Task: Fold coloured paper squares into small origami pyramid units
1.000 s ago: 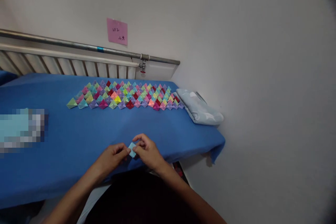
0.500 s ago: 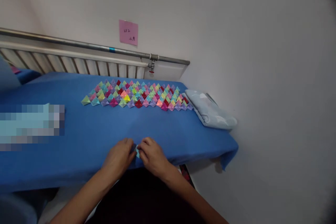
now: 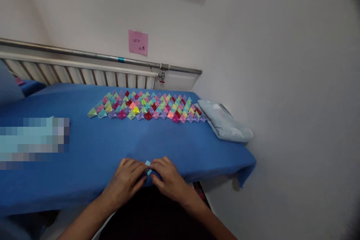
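Observation:
A small light-blue piece of paper (image 3: pixel 147 163) is between my hands near the front edge of the blue-covered table (image 3: pixel 107 138). My left hand (image 3: pixel 126 178) pinches its left side, and my right hand (image 3: pixel 166 176) grips the right side. The fingertips partly cover the paper. Farther back lie rows of small folded paper pieces (image 3: pixel 148 115) in pink, red, green, yellow, purple and blue.
A folded pale-blue cloth (image 3: pixel 230 125) lies at the table's right end, beside the wall. Behind the table run a radiator (image 3: pixel 98 78) and a metal pipe (image 3: pixel 92 54). A pink note (image 3: pixel 138 42) is on the wall. A blurred patch (image 3: pixel 30 137) covers something at left.
The view has tilted slightly up. Both hands have changed their finger positions around the light-blue paper, and its upper end now shows above the fingertips.

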Tool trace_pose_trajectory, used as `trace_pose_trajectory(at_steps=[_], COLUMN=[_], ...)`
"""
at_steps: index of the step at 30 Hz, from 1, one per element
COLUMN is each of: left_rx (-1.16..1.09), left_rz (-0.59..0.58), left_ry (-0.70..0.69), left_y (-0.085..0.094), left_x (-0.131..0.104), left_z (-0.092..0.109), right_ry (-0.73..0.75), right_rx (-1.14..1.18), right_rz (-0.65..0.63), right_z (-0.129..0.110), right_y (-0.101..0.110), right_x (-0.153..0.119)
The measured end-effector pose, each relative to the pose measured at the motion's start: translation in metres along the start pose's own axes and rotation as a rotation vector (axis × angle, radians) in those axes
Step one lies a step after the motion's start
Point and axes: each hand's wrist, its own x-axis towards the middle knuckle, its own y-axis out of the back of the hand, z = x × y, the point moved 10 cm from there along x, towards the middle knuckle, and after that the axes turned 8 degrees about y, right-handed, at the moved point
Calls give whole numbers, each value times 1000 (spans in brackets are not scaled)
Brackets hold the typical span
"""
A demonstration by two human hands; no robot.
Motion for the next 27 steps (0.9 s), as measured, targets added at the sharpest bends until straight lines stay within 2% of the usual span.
trace_pose_trajectory(at_steps=[8,16,27], left_rx=[20,-50,15], left_rz=[49,-29,44], left_ry=[22,103,83], left_y=[-2,0,1], left_x=[1,4,6], left_z=[-12,-22,-18], right_ry=[17,31,22], right_rx=[11,62,55], right_rz=[-49,-72,-42], right_z=[4,14,12], right_y=[-4,-14,-12], right_x=[2,2,5])
